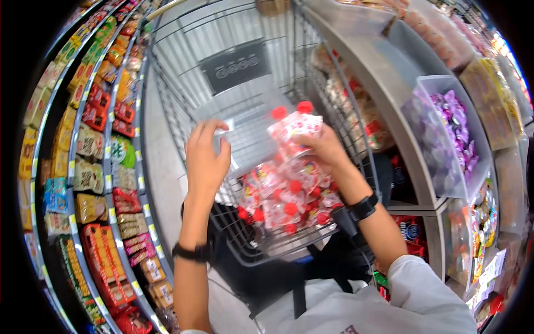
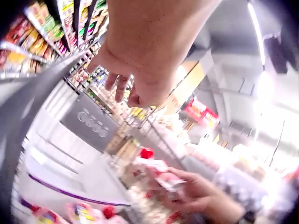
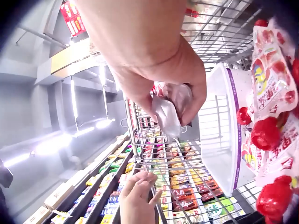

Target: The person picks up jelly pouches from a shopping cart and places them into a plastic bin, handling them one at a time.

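Observation:
My right hand (image 1: 329, 150) grips pink-and-white spouted pouches with red caps (image 1: 296, 127), held above the shopping cart (image 1: 167, 106). Two red caps stick up from this grip, and the pouches' silvery bottom ends (image 3: 167, 116) show between thumb and fingers in the right wrist view. Below, a heap of the same pouches (image 1: 281, 209) lies at the near end of the cart. My left hand (image 1: 206, 158) hovers over the cart's left side with fingers apart and slightly bent, holding nothing. A clear plastic bin (image 3: 219, 140) with a purple stripe stands inside the cart beside the pouches.
Shelves of packaged snacks (image 1: 94, 167) run along the left. On the right, a grey display rack (image 1: 384, 83) carries clear bins, one with purple-wrapped sweets (image 1: 456, 128). A grey sign panel (image 1: 236, 65) hangs on the cart's far end.

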A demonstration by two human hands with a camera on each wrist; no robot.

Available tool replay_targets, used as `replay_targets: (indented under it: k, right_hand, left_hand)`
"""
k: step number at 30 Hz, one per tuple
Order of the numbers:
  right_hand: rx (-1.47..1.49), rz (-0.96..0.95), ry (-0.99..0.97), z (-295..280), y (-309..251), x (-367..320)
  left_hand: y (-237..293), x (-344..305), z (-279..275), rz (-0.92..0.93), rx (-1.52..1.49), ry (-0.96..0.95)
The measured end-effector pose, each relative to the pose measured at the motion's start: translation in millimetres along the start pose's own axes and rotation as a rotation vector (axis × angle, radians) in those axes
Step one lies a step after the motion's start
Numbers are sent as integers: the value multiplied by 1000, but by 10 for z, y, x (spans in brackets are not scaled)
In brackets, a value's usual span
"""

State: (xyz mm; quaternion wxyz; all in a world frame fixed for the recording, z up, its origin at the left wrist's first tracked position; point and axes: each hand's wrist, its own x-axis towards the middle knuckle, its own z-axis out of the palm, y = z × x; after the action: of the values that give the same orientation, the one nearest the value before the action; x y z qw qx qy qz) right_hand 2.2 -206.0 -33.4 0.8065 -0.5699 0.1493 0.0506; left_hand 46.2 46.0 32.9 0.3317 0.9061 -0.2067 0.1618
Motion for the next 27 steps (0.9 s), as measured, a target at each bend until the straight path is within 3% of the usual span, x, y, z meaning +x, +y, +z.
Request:
replay_targets:
  k: [1, 4, 5, 7, 10, 11, 12, 14, 15, 20, 24, 26, 27]
  right_hand:
    - [75, 28, 1, 39, -4, -12]
    - [105, 43, 19, 247, -131, 99]
    - [12, 89, 14, 285, -176, 202]
    - [-121, 177, 5, 436, -263, 491]
    - [-159, 269, -17, 710, -193, 1025]
    - [-160, 281, -26, 804, -107, 1201]
    - [-193, 333, -14, 909, 9, 1383]
    - [-228, 385, -18, 1088, 295, 1765]
    - [-234, 412, 15, 1155, 484, 1966]
    - [-253, 572, 18, 1403, 1204, 2655]
    - [-418, 497, 29, 1625, 1233, 2633]
    - [-526, 415, -50, 1558, 1193, 2677]
    - [-725, 437, -208, 1584, 908, 2607]
  left_hand:
    - [-98, 61, -36, 129, 254, 65]
    - [-402, 191, 20, 219, 473, 27]
    - [-457, 252, 29, 214, 480, 17]
    - [-455, 402, -85, 394, 449, -222]
    - [-554, 650, -383, 352, 526, -290]
    - [-697, 699, -379, 454, 446, -143]
    - [-770, 697, -391, 435, 452, -149]
    - [-898, 746, -382, 258, 415, -505]
    - [-954, 747, -322, 297, 320, -353]
    - [-932, 757, -293, 220, 307, -340]
    - [-989, 757, -256, 226, 288, -284]
    - [-1038, 797, -231, 253, 329, -283]
    - [-1041, 823, -225, 267, 340, -268]
